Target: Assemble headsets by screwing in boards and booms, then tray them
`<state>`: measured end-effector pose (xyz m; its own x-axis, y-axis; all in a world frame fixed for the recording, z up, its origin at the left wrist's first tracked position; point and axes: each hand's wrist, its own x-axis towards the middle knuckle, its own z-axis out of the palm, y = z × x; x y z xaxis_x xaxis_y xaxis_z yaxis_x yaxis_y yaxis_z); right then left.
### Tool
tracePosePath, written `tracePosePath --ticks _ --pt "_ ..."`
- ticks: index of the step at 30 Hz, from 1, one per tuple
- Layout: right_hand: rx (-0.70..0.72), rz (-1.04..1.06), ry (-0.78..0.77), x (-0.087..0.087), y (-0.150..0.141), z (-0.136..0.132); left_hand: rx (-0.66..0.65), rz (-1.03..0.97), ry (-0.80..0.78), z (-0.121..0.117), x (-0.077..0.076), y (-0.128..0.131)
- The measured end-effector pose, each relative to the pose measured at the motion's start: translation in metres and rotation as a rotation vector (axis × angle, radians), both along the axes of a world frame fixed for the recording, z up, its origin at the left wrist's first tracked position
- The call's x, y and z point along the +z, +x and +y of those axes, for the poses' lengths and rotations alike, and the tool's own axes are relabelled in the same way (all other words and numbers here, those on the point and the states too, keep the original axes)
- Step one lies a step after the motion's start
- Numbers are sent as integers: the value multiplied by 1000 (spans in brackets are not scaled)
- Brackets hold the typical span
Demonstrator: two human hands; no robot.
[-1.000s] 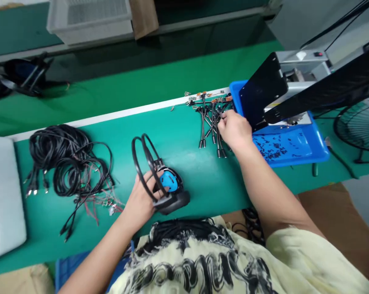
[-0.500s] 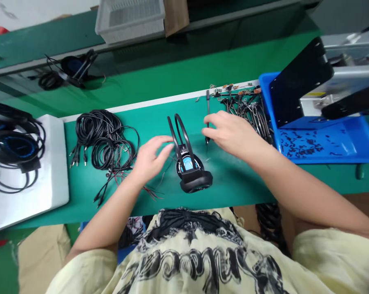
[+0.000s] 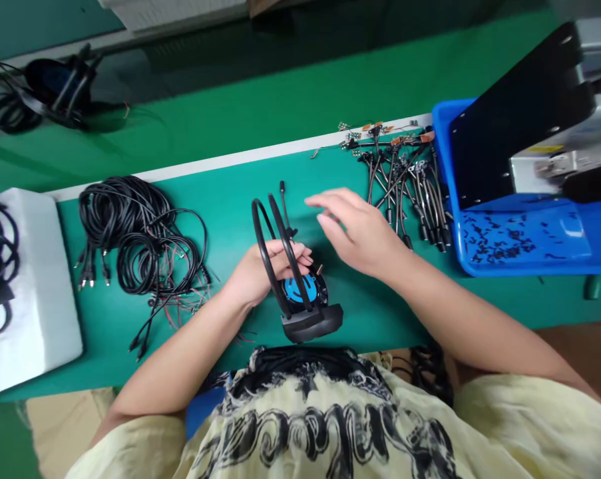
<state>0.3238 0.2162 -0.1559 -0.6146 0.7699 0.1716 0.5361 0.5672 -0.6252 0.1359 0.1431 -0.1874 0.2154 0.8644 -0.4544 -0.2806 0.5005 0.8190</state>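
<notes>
So, the left grip is closed around the twin loops of a black headset, its fingers curled beneath them, while the blue-centred ear cup sits at the green desk just near of that hand. The headset's long axis runs from the ear cup at the near end toward the far left, through the raised loops. The right grip is open, fingers spread and touching nothing, just right of the headset and less close than the left. Crimped cable leads lie farther right; a coiled black cable bundle lies left.
</notes>
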Motion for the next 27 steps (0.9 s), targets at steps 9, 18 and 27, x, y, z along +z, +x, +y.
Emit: tracePosePath --ticks 9,18,27 --pt "-63 487 -871 -21 35 -46 -29 66 -70 4 1 10" --pt "0 189 -133 5 35 -39 -343 490 549 11 8 17" --pt "152 12 199 -13 49 -47 -265 312 415 2 12 10"
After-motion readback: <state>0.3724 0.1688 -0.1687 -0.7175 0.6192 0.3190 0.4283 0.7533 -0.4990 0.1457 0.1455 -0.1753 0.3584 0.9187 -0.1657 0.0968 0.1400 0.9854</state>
